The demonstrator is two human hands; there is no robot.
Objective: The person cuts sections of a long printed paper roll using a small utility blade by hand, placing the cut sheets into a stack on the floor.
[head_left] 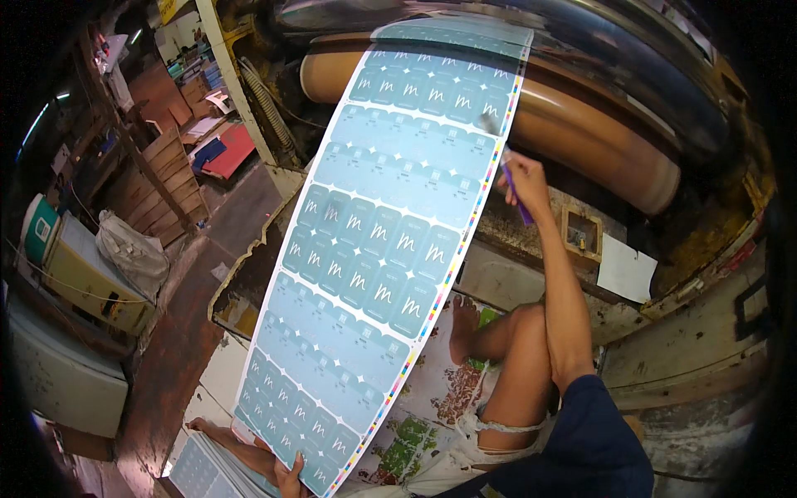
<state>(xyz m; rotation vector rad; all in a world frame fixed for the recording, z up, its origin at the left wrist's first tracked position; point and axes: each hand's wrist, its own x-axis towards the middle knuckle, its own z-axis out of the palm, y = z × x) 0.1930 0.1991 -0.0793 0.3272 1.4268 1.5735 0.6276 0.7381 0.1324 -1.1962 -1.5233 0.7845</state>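
Observation:
A long printed sheet [357, 241], pale blue-green with rows of card-like panels and a strip of colour patches down its right edge, slopes from the machine's rollers toward me. My left hand [290, 480] grips its near end at the bottom of the view, thumb on top and fingers hidden beneath. My right hand [527, 178] is closed around a slim purple-handled tool [522, 206] beside the sheet's upper right edge. The tool's tip is too small and blurred to identify. A blurred dark spot shows on the sheet near that hand.
Beyond the sheet lies a large brown roller [602, 133] under dark, shiny cylinders. A stack of similar printed sheets [207, 473] sits at lower left. To the right are a small square wooden frame [580, 232] and a white paper [627, 267]. My bare legs are below the sheet.

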